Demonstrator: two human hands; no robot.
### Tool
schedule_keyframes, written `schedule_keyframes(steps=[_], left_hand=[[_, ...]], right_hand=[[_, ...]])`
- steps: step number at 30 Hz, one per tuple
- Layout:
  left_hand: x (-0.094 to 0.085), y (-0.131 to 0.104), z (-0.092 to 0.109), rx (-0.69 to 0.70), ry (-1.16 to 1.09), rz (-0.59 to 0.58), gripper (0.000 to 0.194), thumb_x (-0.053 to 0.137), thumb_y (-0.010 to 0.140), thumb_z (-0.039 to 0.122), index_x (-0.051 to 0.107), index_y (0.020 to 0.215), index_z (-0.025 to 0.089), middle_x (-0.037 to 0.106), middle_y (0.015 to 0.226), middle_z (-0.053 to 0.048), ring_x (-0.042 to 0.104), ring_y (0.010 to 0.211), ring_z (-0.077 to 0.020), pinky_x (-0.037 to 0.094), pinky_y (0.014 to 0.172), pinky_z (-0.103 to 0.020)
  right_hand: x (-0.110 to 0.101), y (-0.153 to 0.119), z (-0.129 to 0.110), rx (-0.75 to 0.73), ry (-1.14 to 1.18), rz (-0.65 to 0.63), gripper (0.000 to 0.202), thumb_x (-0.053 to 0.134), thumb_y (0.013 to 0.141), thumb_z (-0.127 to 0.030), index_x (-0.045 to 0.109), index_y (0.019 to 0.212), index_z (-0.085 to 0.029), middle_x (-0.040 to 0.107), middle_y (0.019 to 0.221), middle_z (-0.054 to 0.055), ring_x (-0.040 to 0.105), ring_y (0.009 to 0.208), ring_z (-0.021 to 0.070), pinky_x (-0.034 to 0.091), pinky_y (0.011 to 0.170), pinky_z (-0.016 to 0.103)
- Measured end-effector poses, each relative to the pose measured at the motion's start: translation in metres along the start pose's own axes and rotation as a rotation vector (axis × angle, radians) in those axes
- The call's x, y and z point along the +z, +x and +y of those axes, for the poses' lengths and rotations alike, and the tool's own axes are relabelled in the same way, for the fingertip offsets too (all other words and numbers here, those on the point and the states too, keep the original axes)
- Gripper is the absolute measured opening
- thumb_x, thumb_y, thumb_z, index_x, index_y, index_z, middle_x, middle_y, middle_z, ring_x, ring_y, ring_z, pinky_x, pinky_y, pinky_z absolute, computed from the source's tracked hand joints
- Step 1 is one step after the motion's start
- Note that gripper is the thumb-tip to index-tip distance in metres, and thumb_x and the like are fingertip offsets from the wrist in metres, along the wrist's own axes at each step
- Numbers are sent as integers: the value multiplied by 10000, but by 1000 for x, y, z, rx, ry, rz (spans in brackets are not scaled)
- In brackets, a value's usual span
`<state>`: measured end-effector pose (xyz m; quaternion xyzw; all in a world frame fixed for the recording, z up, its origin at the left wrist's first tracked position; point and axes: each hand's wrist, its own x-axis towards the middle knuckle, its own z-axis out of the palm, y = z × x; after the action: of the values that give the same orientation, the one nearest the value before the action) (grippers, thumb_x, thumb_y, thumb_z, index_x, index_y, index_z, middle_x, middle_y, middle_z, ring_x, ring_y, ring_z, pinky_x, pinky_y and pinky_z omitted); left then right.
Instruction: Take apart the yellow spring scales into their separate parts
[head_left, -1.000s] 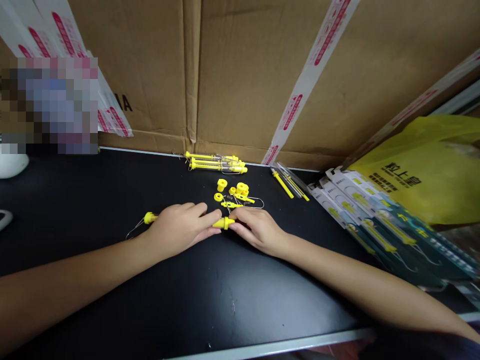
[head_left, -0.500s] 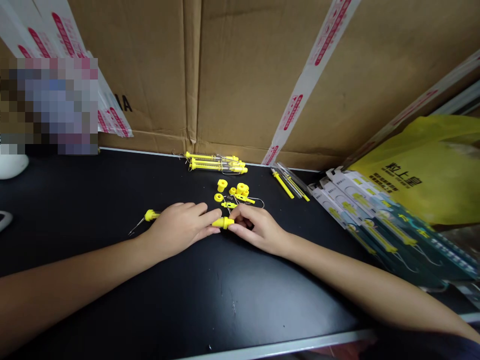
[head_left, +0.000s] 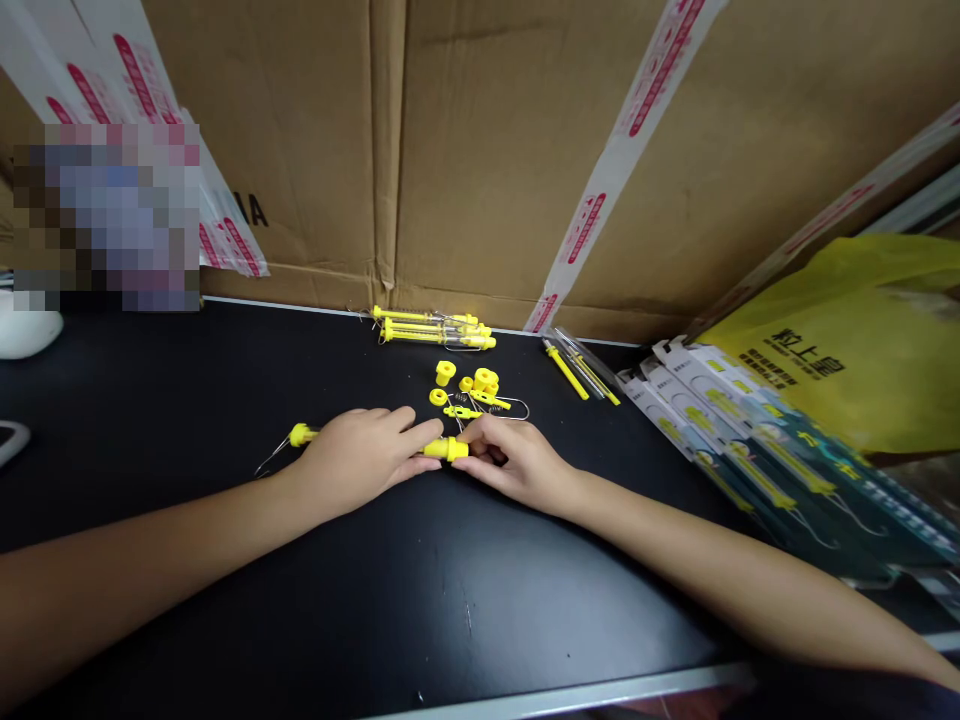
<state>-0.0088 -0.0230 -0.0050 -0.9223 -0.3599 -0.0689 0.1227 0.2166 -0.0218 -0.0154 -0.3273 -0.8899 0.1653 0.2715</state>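
Head view: from where I stand, both bare hands meet over the smooth black counter point(head_left: 360, 620), and a slim yellow plastic tube point(head_left: 446, 449) lies crosswise between them, with a thin, bent metal wire point(head_left: 272, 459) sticking out at its left end. I'd judge it light and stiff, its plastic perhaps a little slippery, and the wire the part most easily bent; the barrel and the collared right end look like the best places to take hold. The left hand point(head_left: 360, 455) has its fingers curled closed around the barrel, hiding most of it. The right hand point(head_left: 525, 462) brings thumb and forefinger almost together, lightly pinching the collared tip; how hard they press, I can't tell. Just beyond the fingers lie small yellow plastic fittings point(head_left: 445, 373).
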Motion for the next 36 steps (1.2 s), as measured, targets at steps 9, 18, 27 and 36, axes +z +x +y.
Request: schedule_keyframes(steps=[9,18,27,36], left_hand=[[1,-1,-1,-12,-38,17,307,375,932,454,502,1119,247,583,838,12,600,731,-162,375,605,-264],[-1,-1,-1,-9,-40,-5,321,371,935,449,512,1129,235,586,852,-1,606,762,-158,401,625,-262],[0,0,-1,-4,-44,-19,306,382,933,442,504,1126,238,580,851,3,604,763,-164,399,624,-264],[-1,-1,-1,-4,-43,-5,306,390,930,444,510,1124,239,581,837,7,601,740,-151,389,611,-257]], right_hand=[[-5,3,-7,40,-136,-107,212,374,938,-360,495,911,-188,584,736,16,528,639,130,389,612,232],[-2,1,-3,-15,-80,-73,193,430,928,-358,506,889,-185,588,743,21,530,650,125,401,605,220],[0,0,-1,-53,-68,-16,158,476,909,-331,516,877,-181,542,670,-5,482,572,101,385,546,204],[0,-1,-3,-5,-69,-17,180,538,853,-331,484,950,-189,457,612,-59,419,512,78,355,519,192]])
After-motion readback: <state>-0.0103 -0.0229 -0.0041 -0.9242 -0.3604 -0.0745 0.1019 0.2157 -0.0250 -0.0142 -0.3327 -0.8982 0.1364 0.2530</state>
